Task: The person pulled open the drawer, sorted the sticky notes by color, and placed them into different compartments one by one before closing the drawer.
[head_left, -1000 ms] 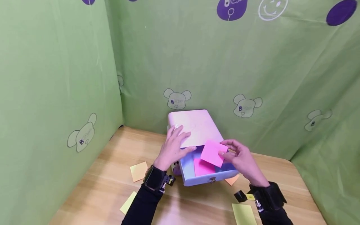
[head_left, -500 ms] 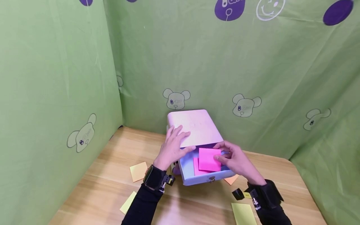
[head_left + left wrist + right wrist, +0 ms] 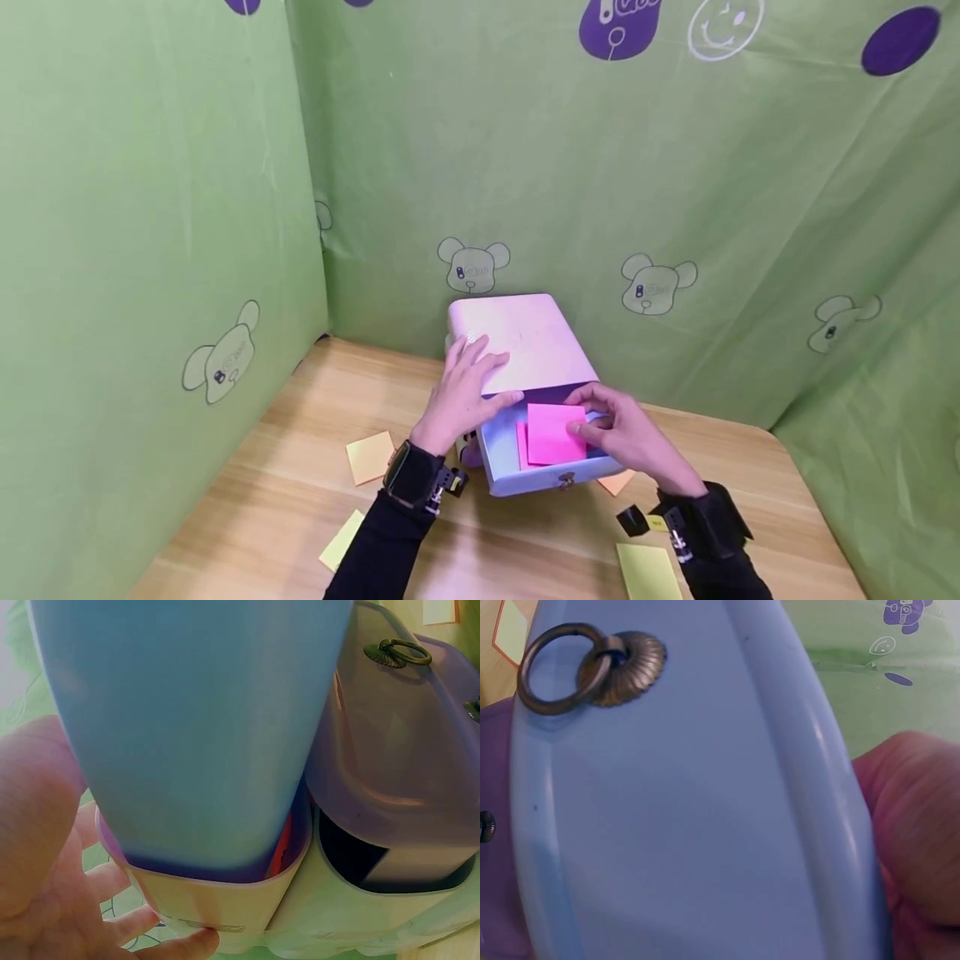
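Observation:
A small pale cabinet [image 3: 521, 337] stands against the green cloth, its blue drawer [image 3: 525, 481] pulled out. With fingers spread, my left hand [image 3: 459, 400] rests on the left part of the cabinet's top. Thumb and fingers of my right hand [image 3: 630, 432] pinch a pink sticky note [image 3: 555, 433] by its right edge, inside the drawer opening. Another pink sticky note [image 3: 522, 450] lies in the drawer, mostly covered by the held one. In the right wrist view, the drawer's front hides most of the right hand; its brass ring pull [image 3: 559, 669] shows there.
A purple drawer [image 3: 390, 727] sits beside the blue one in the left wrist view. Around the cabinet on the wooden table [image 3: 285, 467] lie a light orange note [image 3: 370, 458], two yellow notes, one at right [image 3: 648, 571], and an orange note [image 3: 617, 482] by the drawer.
My right hand has moved left and down with the pink sticky note, which now lies squarer over the other pink note. The left hand has stayed on the cabinet.

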Available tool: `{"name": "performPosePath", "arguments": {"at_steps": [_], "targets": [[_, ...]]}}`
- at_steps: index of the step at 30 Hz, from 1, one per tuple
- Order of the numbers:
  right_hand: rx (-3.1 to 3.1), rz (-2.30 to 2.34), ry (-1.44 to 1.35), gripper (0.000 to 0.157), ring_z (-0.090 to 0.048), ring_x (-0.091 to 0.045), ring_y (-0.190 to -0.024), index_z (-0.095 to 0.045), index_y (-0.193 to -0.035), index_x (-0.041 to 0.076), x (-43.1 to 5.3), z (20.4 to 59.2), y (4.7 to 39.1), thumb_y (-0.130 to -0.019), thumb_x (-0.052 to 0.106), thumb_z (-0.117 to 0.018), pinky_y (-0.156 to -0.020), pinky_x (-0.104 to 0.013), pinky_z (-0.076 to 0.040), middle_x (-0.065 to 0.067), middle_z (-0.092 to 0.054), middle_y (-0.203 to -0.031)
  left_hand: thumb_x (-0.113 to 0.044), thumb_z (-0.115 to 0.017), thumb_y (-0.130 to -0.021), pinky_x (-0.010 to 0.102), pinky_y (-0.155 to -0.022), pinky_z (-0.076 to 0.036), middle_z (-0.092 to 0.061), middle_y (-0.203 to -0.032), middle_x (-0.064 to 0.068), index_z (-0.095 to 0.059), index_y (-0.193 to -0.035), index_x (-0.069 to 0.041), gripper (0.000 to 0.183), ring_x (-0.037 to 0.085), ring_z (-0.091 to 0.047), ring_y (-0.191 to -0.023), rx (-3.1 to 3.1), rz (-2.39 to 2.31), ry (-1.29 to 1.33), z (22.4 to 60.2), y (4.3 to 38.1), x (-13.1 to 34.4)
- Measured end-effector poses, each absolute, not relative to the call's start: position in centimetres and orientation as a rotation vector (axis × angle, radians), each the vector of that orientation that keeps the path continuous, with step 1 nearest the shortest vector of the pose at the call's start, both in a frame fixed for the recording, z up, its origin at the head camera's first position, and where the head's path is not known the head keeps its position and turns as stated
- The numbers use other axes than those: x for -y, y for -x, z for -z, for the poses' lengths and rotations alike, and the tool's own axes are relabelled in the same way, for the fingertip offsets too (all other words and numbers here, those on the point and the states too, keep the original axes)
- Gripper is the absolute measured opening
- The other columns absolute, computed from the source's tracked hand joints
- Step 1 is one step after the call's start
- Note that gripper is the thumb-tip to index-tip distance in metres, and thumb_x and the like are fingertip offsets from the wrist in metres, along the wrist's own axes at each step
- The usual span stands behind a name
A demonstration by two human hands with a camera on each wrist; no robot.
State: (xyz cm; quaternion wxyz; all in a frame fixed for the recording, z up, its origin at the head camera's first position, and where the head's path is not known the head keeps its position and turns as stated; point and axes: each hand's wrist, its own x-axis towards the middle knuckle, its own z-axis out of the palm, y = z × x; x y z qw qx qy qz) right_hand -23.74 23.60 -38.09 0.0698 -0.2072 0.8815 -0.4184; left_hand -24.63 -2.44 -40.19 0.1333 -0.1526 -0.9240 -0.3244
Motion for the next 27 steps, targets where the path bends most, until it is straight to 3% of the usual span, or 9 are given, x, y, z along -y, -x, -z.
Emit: {"name": "performPosePath", "arguments": {"at_steps": [11, 22, 27], "targets": [[-2.634, 1.246, 0.681, 0.027, -0.066, -0.021, -0.071, -0.062, -0.11, 0.001, -23.53, 38.35, 23.75, -0.085, 0.006, -0.072, -0.058, -0.025, -0.056, -0.019, -0.067, -0.094, -0.055, -0.066, -0.084, 0.068, -0.112, -0.029, -0.028, -0.161, 0.013, -0.055, -0.14, -0.018, 0.067, 0.038, -0.011, -0.148, 2.678, 0.947, 0.444, 40.25, 24.84, 2.46], [-2.627, 1.178, 0.621, 0.028, -0.065, -0.022, -0.077, -0.062, -0.111, 0.003, -23.5, 38.31, 23.7, -0.088, 0.015, -0.071, -0.064, -0.034, -0.058, -0.018, -0.067, -0.102, -0.056, -0.065, -0.084, 0.069, -0.109, -0.032, -0.027, -0.162, 0.013, -0.054, -0.14, -0.019, 0.068, 0.038, -0.009, -0.148, 2.687, 0.945, 0.438, 40.34, 24.73, 2.36], [-2.665, 1.148, 0.637, 0.025, -0.064, -0.021, -0.078, -0.064, -0.11, 0.005, -23.5, 38.49, 23.86, -0.089, 0.018, -0.07, -0.063, -0.031, -0.057, -0.015, -0.068, -0.101, -0.056, -0.065, -0.084, 0.069, -0.109, -0.032, -0.027, -0.162, 0.013, -0.054, -0.14, -0.019, 0.068, 0.037, -0.009, -0.148, 2.682, 0.937, 0.442, 40.17, 24.78, 2.31]]}}
